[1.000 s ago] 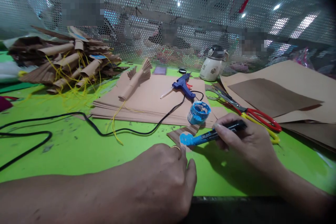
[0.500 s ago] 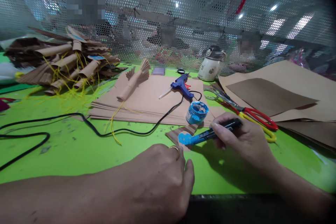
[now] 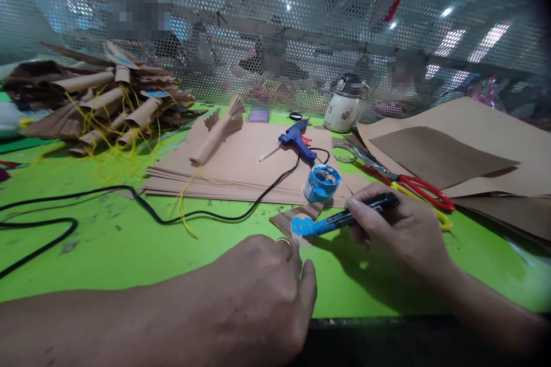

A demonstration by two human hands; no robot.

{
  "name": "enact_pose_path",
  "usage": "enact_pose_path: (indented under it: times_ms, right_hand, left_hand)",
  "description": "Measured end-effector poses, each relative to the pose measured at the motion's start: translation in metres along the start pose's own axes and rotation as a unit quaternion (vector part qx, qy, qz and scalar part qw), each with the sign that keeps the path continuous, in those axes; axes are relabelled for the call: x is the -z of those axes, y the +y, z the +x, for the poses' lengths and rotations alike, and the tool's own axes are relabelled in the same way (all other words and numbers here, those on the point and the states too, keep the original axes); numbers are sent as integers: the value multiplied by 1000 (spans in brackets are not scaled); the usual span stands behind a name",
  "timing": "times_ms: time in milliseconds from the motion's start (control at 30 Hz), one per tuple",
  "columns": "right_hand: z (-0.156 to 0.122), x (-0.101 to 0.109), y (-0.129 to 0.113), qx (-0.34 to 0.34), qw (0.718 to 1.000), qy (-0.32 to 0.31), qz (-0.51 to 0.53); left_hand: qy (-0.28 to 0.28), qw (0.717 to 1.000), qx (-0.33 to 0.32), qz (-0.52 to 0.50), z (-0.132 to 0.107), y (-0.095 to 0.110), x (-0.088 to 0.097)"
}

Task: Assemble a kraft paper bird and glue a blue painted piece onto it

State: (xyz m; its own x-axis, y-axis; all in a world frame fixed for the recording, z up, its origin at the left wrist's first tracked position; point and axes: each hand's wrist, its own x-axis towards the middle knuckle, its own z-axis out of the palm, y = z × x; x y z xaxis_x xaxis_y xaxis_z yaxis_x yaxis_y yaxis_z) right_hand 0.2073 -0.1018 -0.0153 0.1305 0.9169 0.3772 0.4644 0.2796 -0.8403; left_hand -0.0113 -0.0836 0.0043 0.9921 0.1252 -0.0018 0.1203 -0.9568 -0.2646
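Note:
In my right hand (image 3: 400, 223) is a black marker pen (image 3: 372, 206), its lower end coated with blue paint. That end rests on a small brown paper cutout (image 3: 303, 241) whose top carries a patch of wet-looking blue paint. My left hand (image 3: 267, 287), with a ring on one finger, is curled at the cutout's near edge; its fingertips there are mostly hidden. Under the cutout lies a pleated brown paper piece (image 3: 279, 218). Just behind stands an open jar of blue paint (image 3: 322, 183), smeared around its rim.
A blue glue gun (image 3: 297, 140) and a rolled paper figure (image 3: 210, 143) lie on stacked brown paper (image 3: 258, 183). A black cord (image 3: 181, 219) crosses the green table. Scissors (image 3: 422, 189) and large paper sheets (image 3: 465, 143) are right; tied paper figures (image 3: 116, 103) pile left. A bottle (image 3: 342, 106) stands behind.
The blue patch on the cutout has spread slightly and looks more even. Both hands stay in nearly the same place, and the view has shifted a little.

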Motion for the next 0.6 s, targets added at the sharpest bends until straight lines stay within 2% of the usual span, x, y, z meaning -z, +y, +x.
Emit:
enact_pose_path:
  times_ms: [167, 300, 467, 600]
  right_hand:
    - [-1, -2, 0, -40, 999, -3, 33]
    - [-3, -2, 1, -68, 996, -19, 56]
    - [-2, -1, -1, -56, 997, -12, 48]
    - [-1, 0, -1, -67, 996, -10, 54]
  left_hand:
    - [2, 1000, 4, -11, 0, -1, 1]
    - [16, 1000, 5, 20, -1, -1, 0]
    - [11, 1000, 4, 13, 0, -2, -1]
    - [28, 1000, 7, 8, -1, -1, -4]
